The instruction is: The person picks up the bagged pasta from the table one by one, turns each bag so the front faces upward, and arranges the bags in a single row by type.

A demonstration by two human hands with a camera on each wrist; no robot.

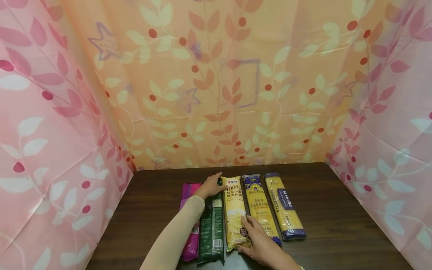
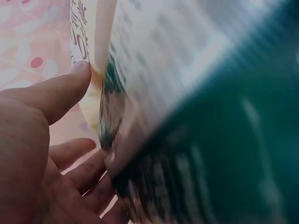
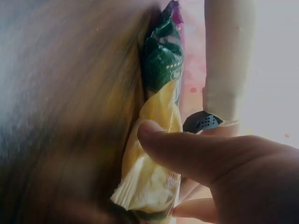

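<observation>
Between my hands a yellow pack of spaghetti (image 1: 235, 210) lies flat on the dark wooden table (image 1: 337, 217). My left hand (image 1: 210, 186) reaches over the upper end of a dark green spaghetti pack (image 1: 212, 228), with its thumb touching the yellow pack's upper left edge and its fingers extended. In the left wrist view the green pack (image 2: 224, 140) fills much of the picture. My right hand (image 1: 261, 243) holds the yellow pack's lower right corner, thumb at the bottom end and fingers along the right side. The right wrist view shows that thumb across the pack's end (image 3: 152, 182).
A magenta pack (image 1: 190, 245) lies left of the green one, partly under my left forearm. To the right lie a yellow and blue spaghetti pack (image 1: 258, 206) and a clear pack with purple ends (image 1: 285, 206). Patterned curtains (image 1: 216, 93) enclose the table's back and sides.
</observation>
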